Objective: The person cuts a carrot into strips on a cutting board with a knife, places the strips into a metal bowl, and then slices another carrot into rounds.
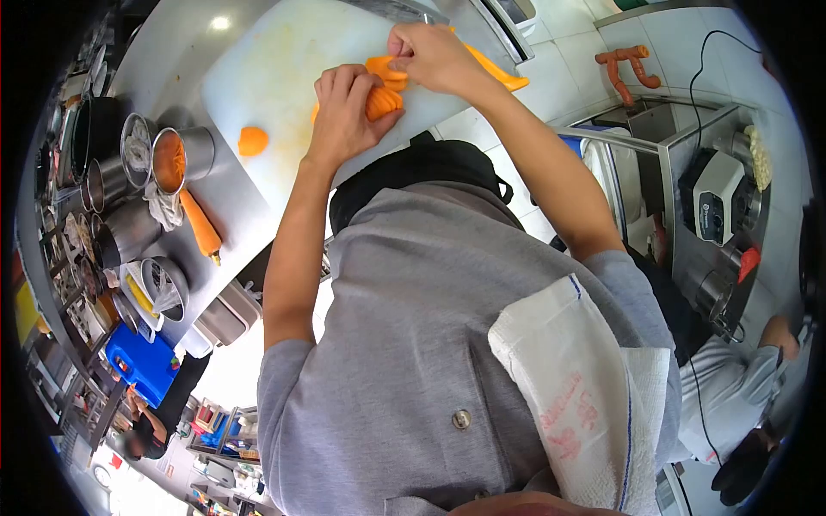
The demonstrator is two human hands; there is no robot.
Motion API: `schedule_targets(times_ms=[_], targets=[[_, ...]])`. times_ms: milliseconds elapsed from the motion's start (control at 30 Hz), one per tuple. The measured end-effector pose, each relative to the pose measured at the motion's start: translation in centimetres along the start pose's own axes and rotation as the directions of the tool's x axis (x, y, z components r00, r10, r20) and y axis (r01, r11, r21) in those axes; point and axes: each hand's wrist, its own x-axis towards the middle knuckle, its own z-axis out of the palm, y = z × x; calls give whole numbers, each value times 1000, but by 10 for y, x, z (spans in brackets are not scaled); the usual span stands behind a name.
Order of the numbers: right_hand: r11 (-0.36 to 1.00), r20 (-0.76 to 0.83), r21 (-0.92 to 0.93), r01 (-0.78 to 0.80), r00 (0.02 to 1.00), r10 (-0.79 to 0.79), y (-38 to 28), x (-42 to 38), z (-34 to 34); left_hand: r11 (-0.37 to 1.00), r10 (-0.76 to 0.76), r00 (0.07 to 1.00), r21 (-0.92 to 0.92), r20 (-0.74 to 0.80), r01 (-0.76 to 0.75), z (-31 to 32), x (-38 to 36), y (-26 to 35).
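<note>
Sliced orange carrot (381, 103) lies on a large white cutting board (258, 73). My left hand (348, 110) is curled round the sliced pieces, with its fingers on top of them. Just to the right, my right hand (423, 58) is closed, its fingertips at the upper slices; a small bit of metal shows above it, and most of what it grips is hidden. Long orange peelings (495, 70) lie beyond the right wrist. A cut orange end piece (253, 141) rests alone near the board's left edge.
On the steel counter (231, 215) at left lie a whole carrot (200, 225) and metal pots, one holding orange pieces (169, 161). A blue container (142, 365) stands lower left. A person (146, 430) is at far lower left, another (731, 387) at lower right. Shelving stands far left.
</note>
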Motion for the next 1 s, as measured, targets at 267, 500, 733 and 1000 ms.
schedule_targets(times_ms=[267, 500, 733, 1000], targets=[[970, -88, -99, 224, 969, -233, 16, -23, 30, 1000, 16, 998, 4, -55, -15, 2, -1, -2], [998, -165, 58, 32, 986, -22, 20, -26, 6, 984, 111, 994, 138, 0, -110, 3, 5, 5], [995, -271, -90, 35, 961, -58, 16, -39, -11, 982, 42, 997, 183, 61, -53, 10, 16, 14], [991, -356, -105, 77, 928, -110, 11, -49, -11, 980, 118, 990, 150, 82, -129, 11, 12, 5]])
